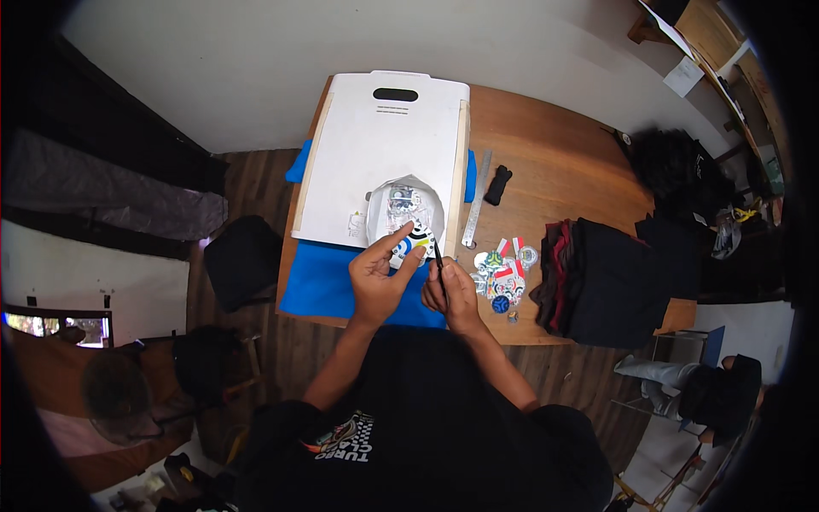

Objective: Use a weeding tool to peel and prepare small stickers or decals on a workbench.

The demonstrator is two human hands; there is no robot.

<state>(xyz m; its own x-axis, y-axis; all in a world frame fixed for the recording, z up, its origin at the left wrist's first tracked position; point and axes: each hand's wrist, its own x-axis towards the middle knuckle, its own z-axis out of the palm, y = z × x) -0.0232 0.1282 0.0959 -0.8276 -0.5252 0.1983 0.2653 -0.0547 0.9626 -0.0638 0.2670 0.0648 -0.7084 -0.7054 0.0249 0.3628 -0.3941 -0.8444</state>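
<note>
The wooden counter (546, 154) bears a ruler (479, 199); left of it, blue cloth (324, 277); right, black bundle (498, 185), stickers (502, 304), folded garments (616, 277).

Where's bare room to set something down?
Most room: the wooden table beyond the ruler and black bundle, up to the dark heap at right. Also the white board's upper half, between its slot and the white container. Crowded: at the container, where left hand and right hand work, and the table's near right, with printed cutouts beside folded clothes.

White lettering (354, 450) is marking the shirt (461, 410); a seemingly unreadable label (357, 224) is sitting on the panel (392, 149), by its near edge.
</note>
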